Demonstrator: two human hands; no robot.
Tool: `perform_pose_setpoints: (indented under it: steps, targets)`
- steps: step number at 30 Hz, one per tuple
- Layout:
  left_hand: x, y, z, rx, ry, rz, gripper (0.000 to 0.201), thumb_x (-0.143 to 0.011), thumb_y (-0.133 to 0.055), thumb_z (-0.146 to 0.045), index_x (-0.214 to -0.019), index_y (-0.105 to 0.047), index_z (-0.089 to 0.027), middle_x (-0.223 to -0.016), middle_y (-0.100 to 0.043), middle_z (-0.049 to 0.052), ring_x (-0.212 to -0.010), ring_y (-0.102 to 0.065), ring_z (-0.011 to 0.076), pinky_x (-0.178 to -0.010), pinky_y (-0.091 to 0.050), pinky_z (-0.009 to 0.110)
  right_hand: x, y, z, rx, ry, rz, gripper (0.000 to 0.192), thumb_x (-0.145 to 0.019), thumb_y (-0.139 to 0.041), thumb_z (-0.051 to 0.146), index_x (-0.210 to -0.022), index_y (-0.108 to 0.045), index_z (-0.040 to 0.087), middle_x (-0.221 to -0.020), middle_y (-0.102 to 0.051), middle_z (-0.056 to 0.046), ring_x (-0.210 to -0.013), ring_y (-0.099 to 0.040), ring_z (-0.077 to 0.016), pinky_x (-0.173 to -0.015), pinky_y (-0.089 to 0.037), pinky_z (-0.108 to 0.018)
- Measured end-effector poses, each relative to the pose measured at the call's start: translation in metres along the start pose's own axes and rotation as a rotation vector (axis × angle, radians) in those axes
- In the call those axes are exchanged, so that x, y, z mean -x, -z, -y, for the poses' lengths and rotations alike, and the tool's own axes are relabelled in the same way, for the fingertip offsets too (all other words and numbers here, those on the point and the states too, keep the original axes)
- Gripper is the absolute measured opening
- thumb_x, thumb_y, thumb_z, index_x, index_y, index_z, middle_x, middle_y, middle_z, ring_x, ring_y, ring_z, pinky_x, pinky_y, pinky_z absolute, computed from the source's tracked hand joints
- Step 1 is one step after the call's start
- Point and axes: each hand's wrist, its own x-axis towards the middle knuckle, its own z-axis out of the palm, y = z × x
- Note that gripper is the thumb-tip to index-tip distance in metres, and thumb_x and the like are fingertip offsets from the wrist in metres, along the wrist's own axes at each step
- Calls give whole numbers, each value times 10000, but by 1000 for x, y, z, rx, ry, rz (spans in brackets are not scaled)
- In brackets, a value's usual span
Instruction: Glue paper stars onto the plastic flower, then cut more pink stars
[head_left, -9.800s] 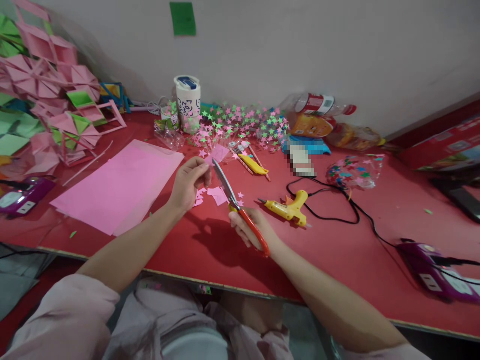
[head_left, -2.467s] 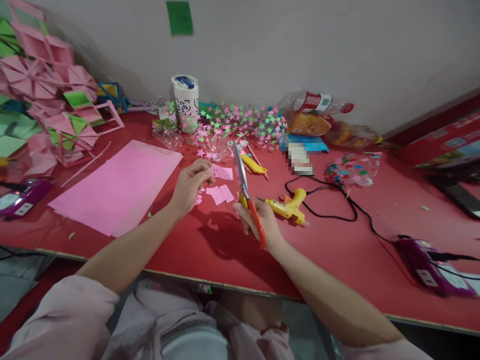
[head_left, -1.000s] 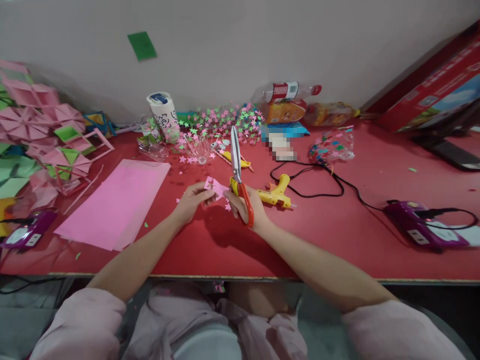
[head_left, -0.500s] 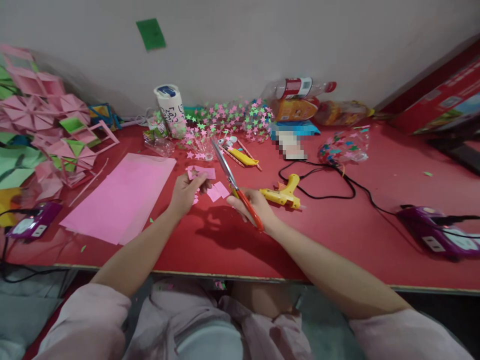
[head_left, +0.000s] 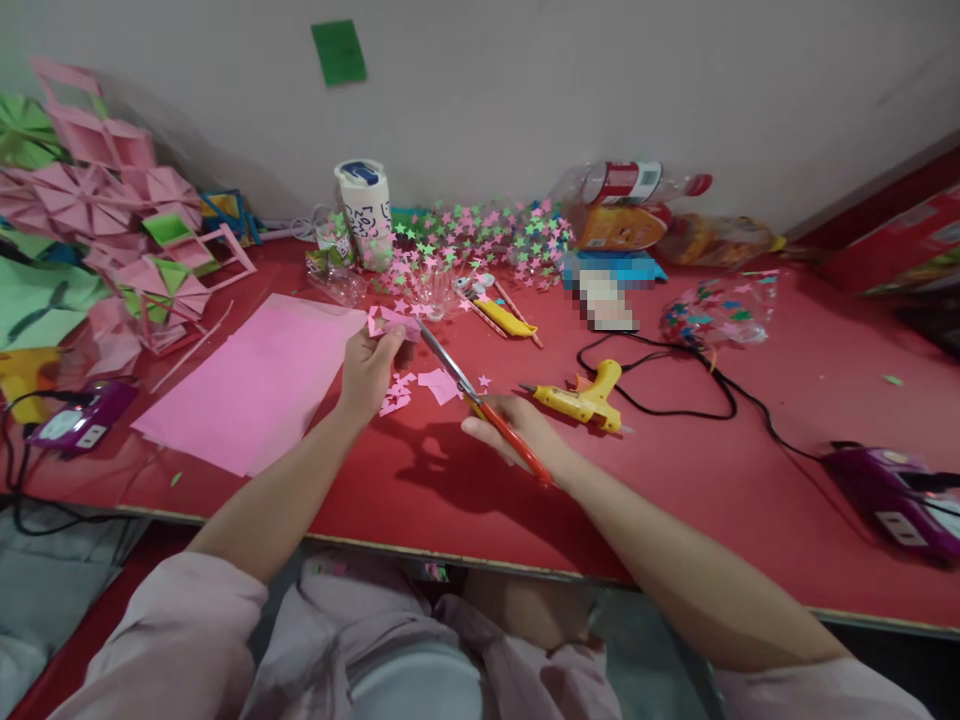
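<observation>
My left hand [head_left: 369,372] is closed, pinching a small piece of pink paper [head_left: 397,324] between thumb and fingers. In my right hand [head_left: 517,428] is a pair of scissors [head_left: 516,440] with orange-red handles, its blades pointing up and left to the edge of that paper. Whether the blades touch the paper I cannot tell. Under my hands, small pink scraps [head_left: 396,394] and pink paper squares [head_left: 438,386] lie on the red table [head_left: 450,500]. A loose pink star [head_left: 484,381] rests just right of the blades.
A yellow glue gun [head_left: 581,397] lies right of my right hand. Pink sheets [head_left: 247,390] are at left, beside folded paper models [head_left: 97,200]. Behind stand a white tumbler [head_left: 365,215] and many paper stars [head_left: 465,240]; a yellow cutter [head_left: 506,318] lies nearer.
The view has shifted, so the table things sit further right. The scissor blades are now nearer the paper in my left hand. A loose pink star now shows beside the blades.
</observation>
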Motion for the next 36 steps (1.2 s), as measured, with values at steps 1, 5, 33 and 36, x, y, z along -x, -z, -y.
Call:
perform_pose_setpoints:
  steps: [1,5,33,36]
  targets:
    - [0,0,0,-2,-4,1,223,-796,-549,-321,-637,-578,-168,-488,-538,-37,-420,-465,62,-428,-378,196,1,0,2,-3,-2,3,539,-704,-553,711,-574,-387,215,-439,-343,69,-417,-343,-81,-432,-251,-224]
    - [-2,2,0,-10,-21,6,226,-790,-555,-307,-619,-577,-160,-483,-550,-32,-416,-477,60,-420,-376,187,2,0,3,-30,-27,48,541,-692,-559,714,-574,-383,215,-430,-346,75,-391,-350,-76,-417,-266,-223]
    - [-4,-1,-8,211,188,92,169,-724,-625,-284,-606,-596,-166,-490,-572,-34,-413,-494,53,-396,-372,172,6,-4,11,-176,-163,-2,459,-744,-556,623,-610,-443,199,-378,-356,88,-300,-329,-60,-340,-241,-200]
    - [-4,-1,-9,153,177,78,154,-729,-622,-264,-616,-590,-166,-497,-573,-37,-419,-495,52,-404,-379,172,6,-3,11,-189,-177,17,455,-741,-565,617,-610,-443,199,-371,-354,92,-294,-328,-57,-333,-241,-196]
